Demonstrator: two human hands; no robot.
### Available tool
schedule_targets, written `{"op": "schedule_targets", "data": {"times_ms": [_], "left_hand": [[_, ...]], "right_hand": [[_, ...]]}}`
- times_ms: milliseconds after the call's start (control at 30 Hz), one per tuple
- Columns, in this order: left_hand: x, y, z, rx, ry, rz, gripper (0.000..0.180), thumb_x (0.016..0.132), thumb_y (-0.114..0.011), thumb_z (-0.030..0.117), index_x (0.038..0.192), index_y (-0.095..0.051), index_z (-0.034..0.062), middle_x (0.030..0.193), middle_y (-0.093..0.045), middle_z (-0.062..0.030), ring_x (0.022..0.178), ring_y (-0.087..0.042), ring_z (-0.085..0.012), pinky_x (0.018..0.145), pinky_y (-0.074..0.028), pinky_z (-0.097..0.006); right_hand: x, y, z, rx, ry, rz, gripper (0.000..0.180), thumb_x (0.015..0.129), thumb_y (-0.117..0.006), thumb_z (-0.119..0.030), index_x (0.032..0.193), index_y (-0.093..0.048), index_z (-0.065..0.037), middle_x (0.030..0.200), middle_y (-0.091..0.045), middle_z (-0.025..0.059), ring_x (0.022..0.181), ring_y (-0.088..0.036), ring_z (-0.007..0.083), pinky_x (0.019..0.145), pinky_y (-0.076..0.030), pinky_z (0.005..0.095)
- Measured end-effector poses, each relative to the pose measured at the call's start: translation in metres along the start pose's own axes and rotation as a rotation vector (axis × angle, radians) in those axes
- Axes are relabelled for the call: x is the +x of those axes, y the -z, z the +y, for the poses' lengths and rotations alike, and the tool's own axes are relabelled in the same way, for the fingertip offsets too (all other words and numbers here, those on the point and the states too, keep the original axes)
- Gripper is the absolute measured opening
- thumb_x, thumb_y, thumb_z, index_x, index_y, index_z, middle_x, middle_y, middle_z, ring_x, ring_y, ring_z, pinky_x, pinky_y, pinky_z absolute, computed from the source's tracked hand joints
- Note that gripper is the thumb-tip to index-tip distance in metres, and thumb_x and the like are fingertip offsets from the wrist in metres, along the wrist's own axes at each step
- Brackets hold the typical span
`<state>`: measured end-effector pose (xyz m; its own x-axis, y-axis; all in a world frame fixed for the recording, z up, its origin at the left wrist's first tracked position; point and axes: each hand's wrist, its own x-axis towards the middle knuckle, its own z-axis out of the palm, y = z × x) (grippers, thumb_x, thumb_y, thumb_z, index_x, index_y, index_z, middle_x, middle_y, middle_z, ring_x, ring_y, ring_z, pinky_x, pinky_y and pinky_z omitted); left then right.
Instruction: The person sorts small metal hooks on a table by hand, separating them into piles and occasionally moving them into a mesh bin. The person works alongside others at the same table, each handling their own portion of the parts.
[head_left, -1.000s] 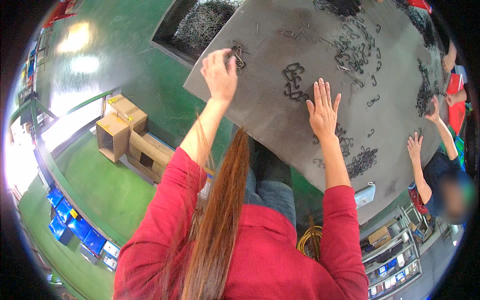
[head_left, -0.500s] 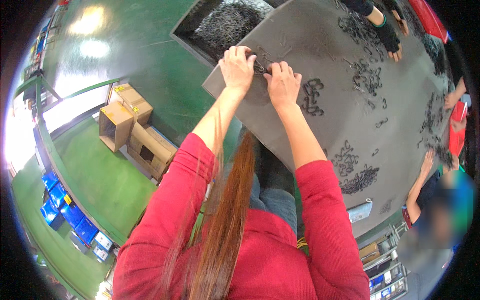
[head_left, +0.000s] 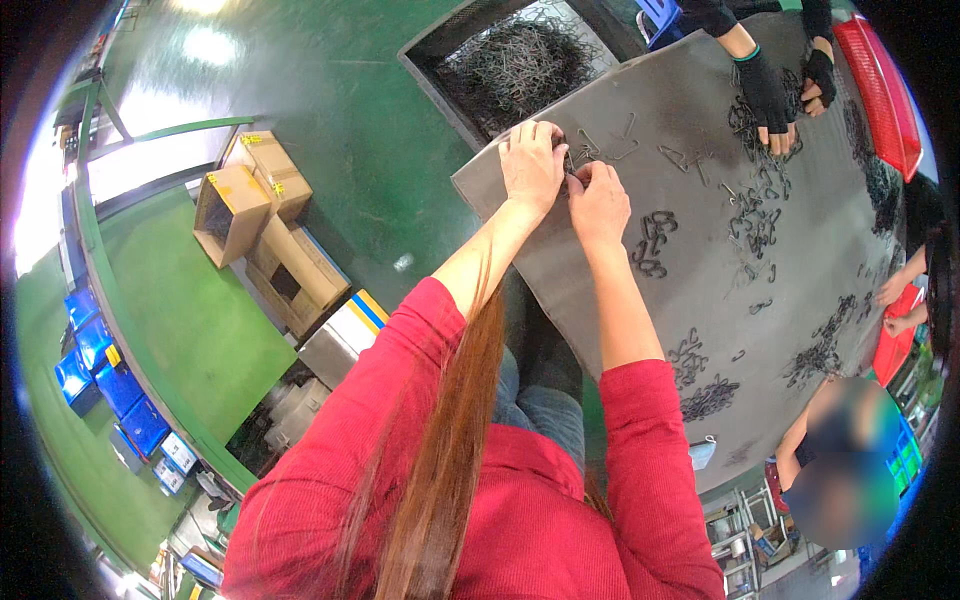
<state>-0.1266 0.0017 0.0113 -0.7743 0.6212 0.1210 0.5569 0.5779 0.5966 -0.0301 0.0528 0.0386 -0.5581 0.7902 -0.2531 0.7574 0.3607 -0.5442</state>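
My left hand [head_left: 533, 165] and my right hand [head_left: 600, 207] meet above the near left edge of the grey table [head_left: 590, 285]. Between their pinched fingertips is a small dark metal hook [head_left: 569, 160], partly covered by the fingers. Thin bent wire pieces [head_left: 622, 140] lie just beyond my hands. To the right of my right hand is a small group of black hooks [head_left: 654, 243]. A large heap of dark hooks [head_left: 530, 62] fills a dark bin [head_left: 440, 88] past the table's left edge.
More hook piles [head_left: 755, 225] spread across the table. Opposite, a co-worker's hand in a black fingerless glove [head_left: 768, 105] touches one pile. Red trays [head_left: 880, 95] line the far right edge, with other people's hands beside them. Cardboard boxes [head_left: 290, 270] stand on the floor at left.
The view has shifted, so the table and bin sit further right. My hands stay close together at the hook. The co-worker's gloved hand now reaches down onto the hooks.
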Motion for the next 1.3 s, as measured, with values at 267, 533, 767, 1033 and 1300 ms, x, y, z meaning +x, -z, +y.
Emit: {"op": "schedule_targets", "data": {"times_ms": [267, 533, 767, 1033, 1300], "left_hand": [[0.001, 0.001, 0.000, 0.082, 0.004, -0.056, 0.012, 0.080, -0.066, 0.020, 0.086, -0.059, 0.0120, 0.093, -0.056, -0.0047, 0.097, -0.052, -0.0253, 0.082, -0.040, -0.041], [0.003, 0.006, 0.000, -0.324, -0.087, 0.076, 0.016, 0.082, -0.063, 0.005, 0.096, -0.057, 0.0072, 0.085, -0.057, -0.0078, 0.081, -0.056, -0.0249, 0.072, -0.046, -0.035], [-0.009, 0.003, 0.009, -0.422, 0.097, 0.112, 0.013, 0.083, -0.062, 0.002, 0.096, -0.065, 0.0041, 0.088, -0.063, -0.0064, 0.075, -0.060, -0.0139, 0.068, -0.049, -0.026], [-0.073, 0.003, 0.082, -0.624, 0.123, -0.194, 0.013, 0.081, -0.065, 0.009, 0.093, -0.061, 0.0045, 0.081, -0.064, -0.0083, 0.072, -0.061, -0.0147, 0.068, -0.050, -0.029], [-0.171, -0.005, 0.131, -0.623, 0.053, -0.531, 0.018, 0.085, -0.059, 0.016, 0.101, -0.057, 0.0063, 0.097, -0.058, -0.0109, 0.094, -0.057, -0.0265, 0.081, -0.047, -0.038]], "right_hand": [[0.028, 0.052, 0.011, 0.231, -0.070, -0.059, 0.016, 0.080, -0.066, -0.018, 0.092, -0.066, -0.008, 0.085, -0.069, 0.0106, 0.080, -0.066, 0.0274, 0.073, -0.049, 0.0373], [0.032, 0.073, 0.037, 0.181, -0.200, -0.323, 0.017, 0.079, -0.067, -0.015, 0.092, -0.069, -0.005, 0.084, -0.069, 0.0097, 0.074, -0.065, 0.0197, 0.068, -0.049, 0.0332], [-0.001, 0.085, 0.075, 0.366, -0.282, -0.377, 0.018, 0.080, -0.069, -0.016, 0.090, -0.068, -0.001, 0.073, -0.065, 0.0022, 0.054, -0.052, 0.0086, 0.053, -0.043, 0.0244], [-0.054, 0.131, 0.141, 0.483, -0.505, -0.302, 0.018, 0.079, -0.070, -0.018, 0.082, -0.067, -0.001, 0.066, -0.061, 0.0016, 0.053, -0.048, 0.0069, 0.051, -0.040, 0.0242], [-0.122, 0.143, 0.166, -0.149, -0.392, -0.117, 0.018, 0.078, -0.069, -0.022, 0.092, -0.069, -0.010, 0.082, -0.069, 0.0084, 0.078, -0.065, 0.0254, 0.070, -0.049, 0.0359]]}}
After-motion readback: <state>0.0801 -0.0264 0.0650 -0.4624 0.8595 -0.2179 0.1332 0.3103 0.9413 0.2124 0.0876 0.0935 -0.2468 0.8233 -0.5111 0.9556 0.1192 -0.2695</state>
